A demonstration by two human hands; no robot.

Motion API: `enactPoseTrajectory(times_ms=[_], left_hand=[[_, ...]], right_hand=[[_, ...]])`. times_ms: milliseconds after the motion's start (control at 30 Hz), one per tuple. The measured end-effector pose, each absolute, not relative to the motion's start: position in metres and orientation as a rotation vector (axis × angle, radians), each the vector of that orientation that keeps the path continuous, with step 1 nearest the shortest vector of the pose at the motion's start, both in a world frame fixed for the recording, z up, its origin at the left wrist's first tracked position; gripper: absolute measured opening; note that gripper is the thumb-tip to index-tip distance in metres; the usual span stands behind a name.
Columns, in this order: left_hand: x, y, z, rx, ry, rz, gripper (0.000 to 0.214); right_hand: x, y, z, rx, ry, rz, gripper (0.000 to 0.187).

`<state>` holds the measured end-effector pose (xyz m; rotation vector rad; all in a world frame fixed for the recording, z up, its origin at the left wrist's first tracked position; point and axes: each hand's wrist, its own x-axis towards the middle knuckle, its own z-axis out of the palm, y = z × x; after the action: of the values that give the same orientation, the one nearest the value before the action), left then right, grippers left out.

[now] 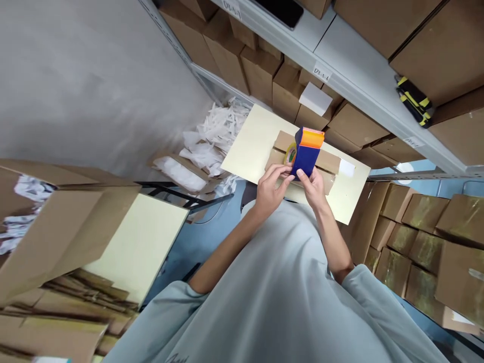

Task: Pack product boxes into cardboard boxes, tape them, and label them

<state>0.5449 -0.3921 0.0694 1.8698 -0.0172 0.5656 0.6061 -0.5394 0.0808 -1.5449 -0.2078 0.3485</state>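
Observation:
Above a small cardboard box point(328, 163), a blue tape dispenser point(304, 157) with an orange toothed end is held up in front of my body. My right hand point(313, 186) grips its lower end, thumb flat on the blue face. At its lower left edge, my left hand point(273, 185) has its fingers bent together against the dispenser, close to the yellow tape roll point(290, 153). What the left fingertips pinch is partly hidden. The box lies on a pale board-topped table point(249, 138), its middle covered by the dispenser and hands.
A metal shelf point(340, 83) with brown boxes runs behind the table, carrying a black-and-yellow tool point(414, 101) and a dark phone point(282, 11). Shredded white paper point(223, 126) is heaped at the left. A large open carton point(75, 227) stands further left; stacked boxes point(421, 232) fill the right.

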Motion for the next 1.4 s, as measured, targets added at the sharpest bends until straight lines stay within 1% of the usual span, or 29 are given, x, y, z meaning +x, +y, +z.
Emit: enactPoseTrajectory(times_ms=[100, 167, 233, 333, 433, 533, 667, 767, 867, 1000, 1200, 1300, 1400], left_hand=[[0.533, -0.381, 0.071, 1.918, -0.071, 0.519, 0.021], [0.53, -0.37, 0.075, 1.969, -0.069, 0.532, 0.022], [0.533, -0.355, 0.085, 1.998, -0.026, 0.579, 0.03], [0.543, -0.331, 0.11, 2.002, 0.014, 0.596, 0.047], [0.552, -0.314, 0.138, 2.019, -0.087, 0.558, 0.048], [0.552, -0.308, 0.159, 2.041, -0.214, 0.538, 0.04], [0.543, -0.308, 0.178, 2.068, -0.286, 0.496, 0.029], [0.541, -0.307, 0.189, 2.057, -0.329, 0.44, 0.029], [0.543, -0.304, 0.197, 2.038, -0.358, 0.369, 0.032], [0.545, -0.305, 0.2, 2.043, -0.4, 0.328, 0.034], [0.546, -0.313, 0.198, 2.073, -0.381, 0.43, 0.028], [0.547, -0.315, 0.195, 2.094, -0.406, 0.522, 0.022], [0.546, -0.317, 0.19, 2.093, -0.483, 0.707, 0.012]], right_hand=[[0.6, -0.536, 0.087, -1.545, -0.238, 0.443, 0.079], [0.594, -0.535, 0.09, -1.576, -0.265, 0.444, 0.08], [0.587, -0.537, 0.091, -1.623, -0.294, 0.419, 0.077], [0.578, -0.547, 0.092, -1.717, -0.361, 0.395, 0.07], [0.575, -0.563, 0.094, -1.842, -0.484, 0.34, 0.065], [0.577, -0.577, 0.098, -1.953, -0.668, 0.236, 0.053], [0.583, -0.59, 0.111, -2.054, -0.946, 0.037, 0.029], [0.588, -0.598, 0.121, -2.094, -1.089, -0.072, 0.016], [0.594, -0.606, 0.128, -2.142, -1.184, -0.109, 0.011], [0.601, -0.612, 0.136, -2.19, -1.24, -0.159, 0.009], [0.602, -0.616, 0.146, -2.229, -1.286, -0.281, 0.015], [0.601, -0.618, 0.148, -2.254, -1.284, -0.263, 0.015], [0.602, -0.619, 0.148, -2.284, -1.289, -0.255, 0.014]])
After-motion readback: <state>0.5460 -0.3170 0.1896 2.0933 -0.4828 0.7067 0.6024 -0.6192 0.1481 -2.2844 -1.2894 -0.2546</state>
